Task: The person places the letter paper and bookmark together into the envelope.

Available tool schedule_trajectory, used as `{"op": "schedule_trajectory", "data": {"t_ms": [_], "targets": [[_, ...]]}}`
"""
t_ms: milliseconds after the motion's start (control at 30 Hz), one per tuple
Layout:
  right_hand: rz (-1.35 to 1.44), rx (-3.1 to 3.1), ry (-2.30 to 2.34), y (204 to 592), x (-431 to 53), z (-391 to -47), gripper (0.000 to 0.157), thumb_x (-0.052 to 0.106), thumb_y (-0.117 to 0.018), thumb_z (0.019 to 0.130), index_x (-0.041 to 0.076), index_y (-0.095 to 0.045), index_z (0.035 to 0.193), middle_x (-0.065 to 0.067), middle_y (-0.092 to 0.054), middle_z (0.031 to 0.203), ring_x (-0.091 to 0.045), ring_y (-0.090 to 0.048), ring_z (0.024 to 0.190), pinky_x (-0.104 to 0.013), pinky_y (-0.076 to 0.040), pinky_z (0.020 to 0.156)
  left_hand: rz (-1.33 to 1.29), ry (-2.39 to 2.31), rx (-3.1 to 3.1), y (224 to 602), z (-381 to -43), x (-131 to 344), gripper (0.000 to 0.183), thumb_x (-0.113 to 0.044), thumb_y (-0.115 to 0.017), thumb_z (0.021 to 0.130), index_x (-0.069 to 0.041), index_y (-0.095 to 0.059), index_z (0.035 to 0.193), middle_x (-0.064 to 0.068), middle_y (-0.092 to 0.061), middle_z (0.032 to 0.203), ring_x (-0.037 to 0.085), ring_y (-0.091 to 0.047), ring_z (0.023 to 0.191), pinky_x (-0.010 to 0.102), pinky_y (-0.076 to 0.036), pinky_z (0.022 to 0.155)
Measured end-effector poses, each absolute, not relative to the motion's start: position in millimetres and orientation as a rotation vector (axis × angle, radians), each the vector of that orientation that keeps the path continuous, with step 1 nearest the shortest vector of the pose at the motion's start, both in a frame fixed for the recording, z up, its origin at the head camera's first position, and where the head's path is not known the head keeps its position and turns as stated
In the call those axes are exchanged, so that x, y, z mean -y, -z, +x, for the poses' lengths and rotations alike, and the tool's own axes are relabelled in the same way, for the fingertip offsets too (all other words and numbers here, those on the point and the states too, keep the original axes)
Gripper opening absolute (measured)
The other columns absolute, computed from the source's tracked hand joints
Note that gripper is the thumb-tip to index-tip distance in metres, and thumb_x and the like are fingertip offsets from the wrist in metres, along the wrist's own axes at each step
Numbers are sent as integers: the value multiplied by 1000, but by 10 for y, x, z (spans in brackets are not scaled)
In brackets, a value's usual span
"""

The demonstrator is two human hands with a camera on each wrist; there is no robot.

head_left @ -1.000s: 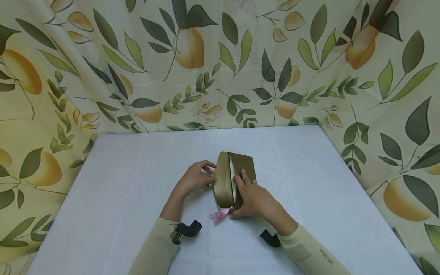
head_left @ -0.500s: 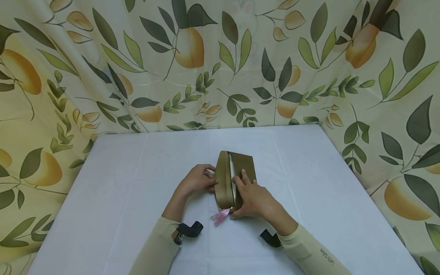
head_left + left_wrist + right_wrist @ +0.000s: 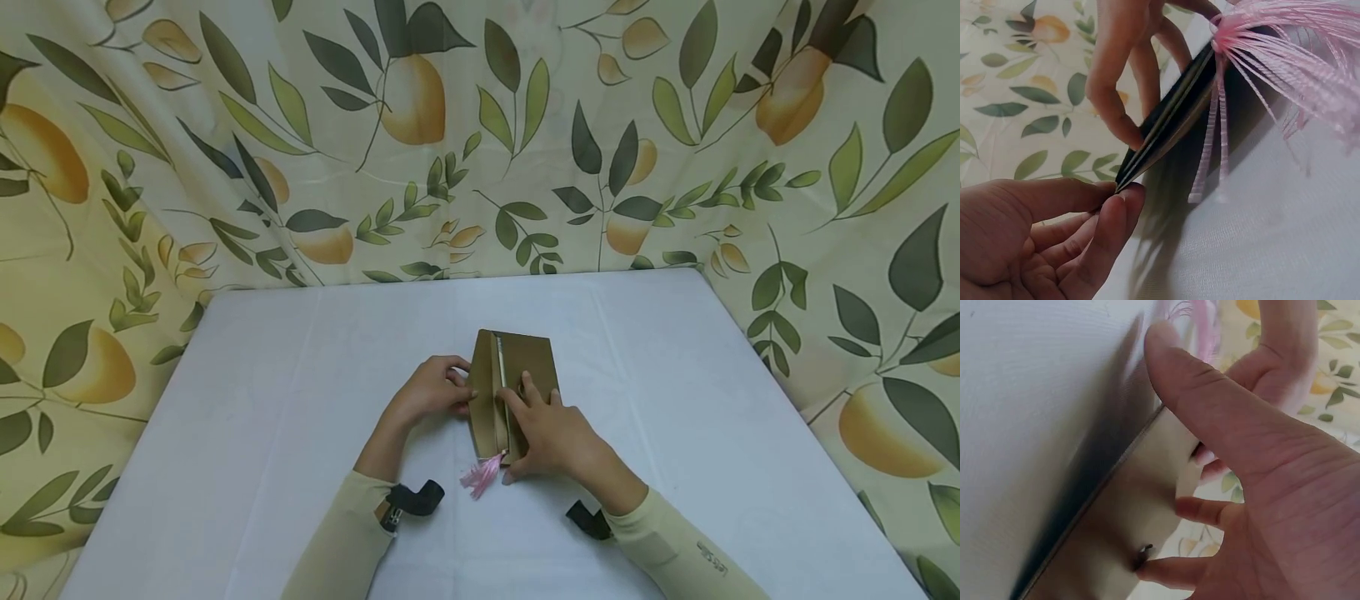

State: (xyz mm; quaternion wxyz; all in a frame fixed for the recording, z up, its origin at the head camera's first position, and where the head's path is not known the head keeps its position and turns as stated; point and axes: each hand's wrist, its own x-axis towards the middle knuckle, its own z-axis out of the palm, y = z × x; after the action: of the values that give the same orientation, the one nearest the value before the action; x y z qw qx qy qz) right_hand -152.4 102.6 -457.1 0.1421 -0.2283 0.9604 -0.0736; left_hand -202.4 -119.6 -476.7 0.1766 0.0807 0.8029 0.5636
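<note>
A gold-brown folding wallet (image 3: 528, 354) with a pale strip along its middle lies on the white-covered table, and a pink tassel (image 3: 482, 475) hangs from its near end. At its left edge my left hand (image 3: 431, 387) pinches the edge between thumb and finger; the left wrist view shows this grip at the corner of the thin layers. My right hand (image 3: 558, 429) spreads over the right half, index fingertip at the middle strip and thumb at the near edge. In the right wrist view its fingertips touch the brown face beside a small dark snap (image 3: 1144, 551).
White cloth (image 3: 300, 433) covers the table around the wallet. Behind and beside the table hangs a curtain (image 3: 420, 200) printed with fruit and leaves. Dark wrist straps (image 3: 416, 498) stick out from both sleeves.
The wallet's left part has gone from bulging to flatter, and its middle strip has shifted left. My right index finger has moved left with it. My left hand has moved slightly nearer to me.
</note>
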Motion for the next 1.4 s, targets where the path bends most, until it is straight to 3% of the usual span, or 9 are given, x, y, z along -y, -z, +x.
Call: {"op": "schedule_trajectory", "data": {"t_ms": [233, 333, 533, 833, 1400], "targets": [[-740, -2829, 196, 4536, -1064, -1514, 93, 57, -76, 88, 6, -38, 157, -29, -36, 158, -65, -51, 120, -52, -57, 58, 216, -1563, -2295, 4772, -2027, 1196, 36, 2, -75, 91, 7, -63, 124, 8, -72, 81, 26, -73, 64, 33, -58, 66], [-747, -2837, 186, 4521, -1070, -1523, 86, 48, -76, 92, 4, -39, 156, -27, -39, 157, -63, -54, 119, -55, -58, 61, 212, -1558, -2298, 4770, -2027, 1196, 36, 1, -75, 91, 6, -64, 124, 8, -72, 80, 25, -73, 64, 32, -57, 66], [-727, -2812, 192, 4532, -1071, -1552, 86, 36, -82, 91, 2, -37, 155, -24, -41, 157, -62, -53, 120, -64, -56, 73, 214, -1552, -2301, 4773, -2031, 1192, 35, 0, -76, 90, 6, -65, 124, 6, -73, 81, 23, -73, 65, 31, -56, 71], [-747, -2818, 143, 4524, -1073, -1556, 76, 35, -84, 89, 7, -50, 151, -25, -46, 153, -59, -56, 119, -58, -57, 65, 237, -1533, -2347, 4772, -2044, 1155, 35, -3, -77, 90, 3, -66, 123, 4, -73, 81, 25, -73, 67, 29, -54, 69], [-701, -2777, 208, 4523, -1091, -1582, 81, 35, -84, 88, -4, -48, 150, -23, -45, 155, -58, -54, 123, -62, -55, 83, 294, -1597, -2410, 4777, -2013, 998, 41, -6, -78, 91, 1, -65, 129, 5, -71, 93, 19, -73, 71, 30, -54, 59]]}}
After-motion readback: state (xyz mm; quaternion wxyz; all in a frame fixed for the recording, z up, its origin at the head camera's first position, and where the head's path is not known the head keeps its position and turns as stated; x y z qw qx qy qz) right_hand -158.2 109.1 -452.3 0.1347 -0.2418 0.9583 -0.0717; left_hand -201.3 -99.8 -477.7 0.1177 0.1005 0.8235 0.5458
